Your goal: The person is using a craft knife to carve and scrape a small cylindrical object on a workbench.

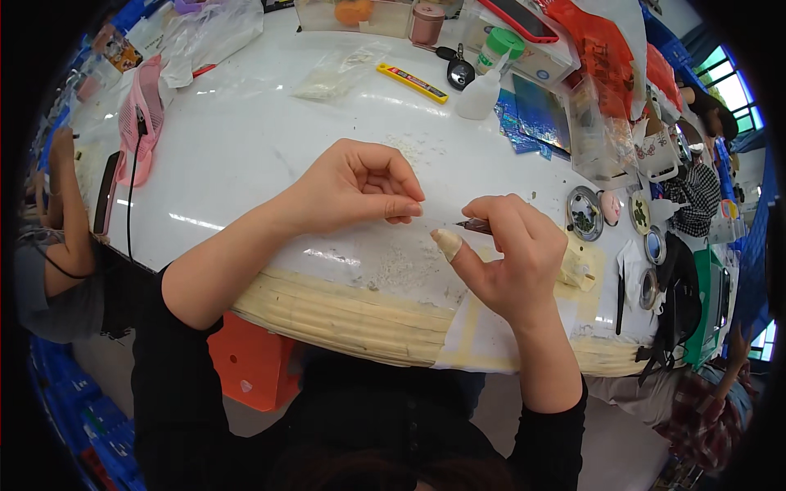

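My left hand (366,184) is over the white table (246,147), thumb and fingertips pinched together. Whatever they hold, if anything, is too small to make out. Facing it from the right, my right hand (517,250) closes round a slim dark tool with a pointed tip (475,225). Most of that tool is hidden in the palm, so its kind does not show. The tip points at my left fingertips, a short gap away. Beige tape (446,243) wraps my right thumb. White crumbs (413,266) lie scattered on the table below and beyond my hands.
Farther off are a yellow utility knife (412,83), car keys (460,72), a white squeeze bottle (479,96) and blue shiny sheets (536,114). A metal dish (584,213) with dark bits and black tweezers (620,303) lie right. Another person's arm (70,213) rests at left.
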Demonstrator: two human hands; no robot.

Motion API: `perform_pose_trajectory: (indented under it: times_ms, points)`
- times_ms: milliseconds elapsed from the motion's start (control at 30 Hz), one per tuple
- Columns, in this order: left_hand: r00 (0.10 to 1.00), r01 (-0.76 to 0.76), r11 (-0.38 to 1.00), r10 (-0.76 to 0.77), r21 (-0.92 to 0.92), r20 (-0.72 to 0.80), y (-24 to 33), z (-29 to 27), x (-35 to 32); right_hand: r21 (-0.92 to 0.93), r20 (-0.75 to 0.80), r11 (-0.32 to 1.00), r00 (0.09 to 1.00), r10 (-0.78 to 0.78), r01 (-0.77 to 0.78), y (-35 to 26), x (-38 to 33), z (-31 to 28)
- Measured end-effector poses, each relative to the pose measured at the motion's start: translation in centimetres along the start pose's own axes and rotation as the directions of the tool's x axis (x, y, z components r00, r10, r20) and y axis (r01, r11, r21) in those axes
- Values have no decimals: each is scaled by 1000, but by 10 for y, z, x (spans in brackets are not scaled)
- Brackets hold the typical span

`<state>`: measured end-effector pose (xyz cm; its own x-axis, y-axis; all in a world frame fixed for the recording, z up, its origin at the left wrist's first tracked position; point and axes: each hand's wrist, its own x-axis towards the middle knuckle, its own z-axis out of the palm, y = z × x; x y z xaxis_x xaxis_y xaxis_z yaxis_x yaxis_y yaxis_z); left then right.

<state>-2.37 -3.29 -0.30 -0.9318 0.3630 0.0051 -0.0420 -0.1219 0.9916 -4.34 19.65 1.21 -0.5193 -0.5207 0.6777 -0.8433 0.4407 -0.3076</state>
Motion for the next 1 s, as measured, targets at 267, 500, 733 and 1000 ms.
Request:
perform_pose_trajectory:
  times_ms: [267,500,733,1000]
  points:
    - [997,-36,997,39,61,-62,1,-1,-2,-42,25,999,1000,-8,9,-5,1,-12]
    - [987,-112,989,122,94,-101,4,6,-4,-91,59,995,998,-32,37,-6,1,-16]
    - [871,-373,721,489,583,-47,11,10,-9,-101,22,994,999,-43,45,-3,0,-19]
    - [763,-488,425,631,762,137,9,20,-14,-120,-24,992,998,-52,48,1,3,-13]
